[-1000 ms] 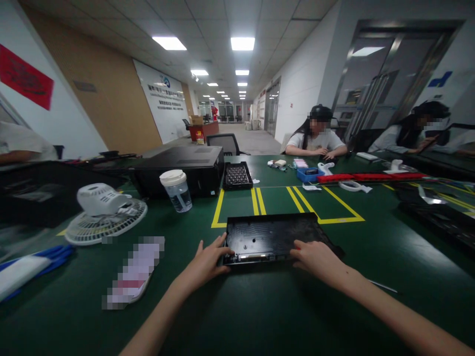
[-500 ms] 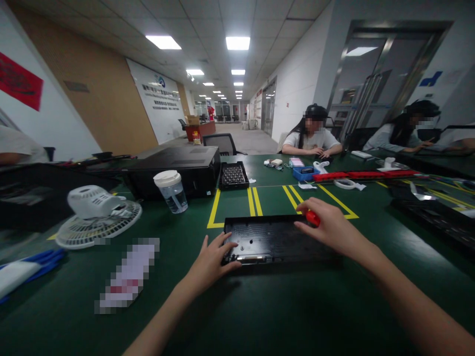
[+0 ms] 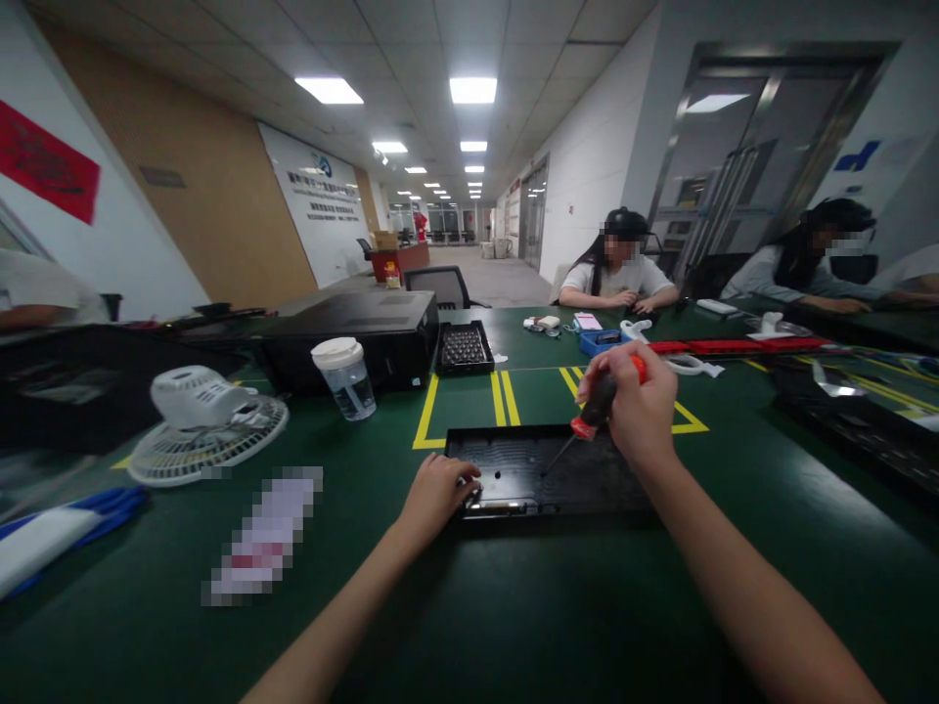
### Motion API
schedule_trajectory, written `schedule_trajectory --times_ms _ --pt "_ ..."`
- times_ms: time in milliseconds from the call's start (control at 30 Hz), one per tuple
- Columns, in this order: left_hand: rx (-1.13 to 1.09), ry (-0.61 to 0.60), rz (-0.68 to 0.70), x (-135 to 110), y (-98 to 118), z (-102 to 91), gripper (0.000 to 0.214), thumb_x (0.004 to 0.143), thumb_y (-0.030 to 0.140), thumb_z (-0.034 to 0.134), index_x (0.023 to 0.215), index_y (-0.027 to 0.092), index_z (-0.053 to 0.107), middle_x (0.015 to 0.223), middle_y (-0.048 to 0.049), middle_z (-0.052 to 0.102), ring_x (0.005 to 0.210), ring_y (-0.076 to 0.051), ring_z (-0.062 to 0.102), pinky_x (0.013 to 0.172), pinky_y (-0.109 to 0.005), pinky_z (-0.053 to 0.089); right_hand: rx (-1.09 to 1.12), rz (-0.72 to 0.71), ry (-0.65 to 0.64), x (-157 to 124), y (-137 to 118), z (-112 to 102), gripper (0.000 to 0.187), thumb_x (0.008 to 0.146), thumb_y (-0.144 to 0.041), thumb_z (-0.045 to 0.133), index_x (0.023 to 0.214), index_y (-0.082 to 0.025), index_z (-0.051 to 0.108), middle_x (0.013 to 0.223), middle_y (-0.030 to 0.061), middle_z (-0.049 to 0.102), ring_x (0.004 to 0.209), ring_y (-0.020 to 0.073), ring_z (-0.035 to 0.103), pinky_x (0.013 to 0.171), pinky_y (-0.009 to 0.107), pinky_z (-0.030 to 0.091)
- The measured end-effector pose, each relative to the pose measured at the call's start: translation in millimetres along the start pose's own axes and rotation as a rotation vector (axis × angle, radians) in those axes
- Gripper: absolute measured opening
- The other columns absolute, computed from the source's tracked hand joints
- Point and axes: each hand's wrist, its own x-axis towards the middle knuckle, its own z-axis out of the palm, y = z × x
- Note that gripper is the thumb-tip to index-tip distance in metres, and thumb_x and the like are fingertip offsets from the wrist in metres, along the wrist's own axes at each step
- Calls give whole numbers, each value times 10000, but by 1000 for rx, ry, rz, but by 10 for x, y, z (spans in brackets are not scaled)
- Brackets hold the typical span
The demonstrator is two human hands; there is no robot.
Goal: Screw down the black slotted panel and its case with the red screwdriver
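Note:
A flat black plastic panel (image 3: 528,469) lies on the green table (image 3: 514,606) in front of me. My left hand (image 3: 438,494) rests on its near left corner, fingers curled against the edge. My right hand (image 3: 637,403) is wrapped round a red-and-black screwdriver (image 3: 594,411), held above the panel's middle. The screwdriver's thin shaft slants down to the left, its tip close to the panel's surface.
A black tray of small parts (image 3: 464,347) and a large black box (image 3: 352,337) stand behind yellow tape lines (image 3: 506,396). A lidded cup (image 3: 344,376) and a white fan (image 3: 205,425) sit at left. Two people sit at the far right, with red strips (image 3: 734,346) and a blue bin (image 3: 603,341) near them.
My right hand left the panel's near right corner, picked up the screwdriver and now holds it tip-down over the panel. My left hand curled tighter on the left corner.

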Motion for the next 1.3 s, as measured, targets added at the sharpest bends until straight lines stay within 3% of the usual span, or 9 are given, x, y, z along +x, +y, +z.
schedule_trajectory --times_ms 200,433,633,833,933,1033,1233,1300 --pt "2 -89 2 142 21 -24 166 755 312 604 862 215 685 835 -19 692 823 -180 579 767 -289 393 123 148 -2 -57 196 73 268 806 -373 548 654 -175 452 548 -48 515 400 75 512 387 185 442" --pt "-8 -135 -12 183 42 6 120 734 274 612 789 197 687 814 -23 686 835 -188 579 778 -292 386 214 257 -15 -109 353 76 272 810 -380 531 657 -172 446 535 -49 496 379 66 482 343 169 405" --pt "5 -27 -29 169 59 -1 131 771 300 573 826 218 659 833 -26 673 877 -212 575 868 -387 351 225 261 2 -119 395 87 266 792 -374 552 656 -173 444 533 -55 491 380 65 479 343 169 409" --pt "-87 59 -13 123 178 -102 104 798 269 539 815 209 622 809 -16 662 850 -188 583 886 -380 363 251 239 -8 -114 350 46 221 795 -290 554 647 -172 439 529 -56 493 379 73 479 343 178 396" --pt "-208 72 -26 58 258 -147 106 801 261 527 810 200 614 814 -24 660 807 -179 597 755 -308 433 293 238 -7 -105 333 20 198 790 -247 542 643 -173 432 525 -55 490 377 74 476 342 178 385" --pt "-400 51 -71 -19 320 -156 112 785 293 553 807 201 614 827 -13 670 796 -164 616 723 -279 457 348 243 8 -88 301 4 193 775 -239 536 635 -174 420 518 -57 475 373 71 467 339 178 376" --pt "-1004 -106 -234 -179 381 -70 281 725 327 639 948 166 585 898 -49 685 817 -164 637 757 -313 495 433 269 62 -62 183 -13 185 745 -240 518 621 -181 395 530 -55 452 394 76 462 348 182 368" --pt "-1152 -115 -279 -228 408 -36 273 709 320 662 917 153 603 906 -51 680 813 -152 635 785 -304 490 461 275 79 -61 151 -14 178 741 -241 507 617 -181 394 522 -53 444 399 79 457 349 181 358"
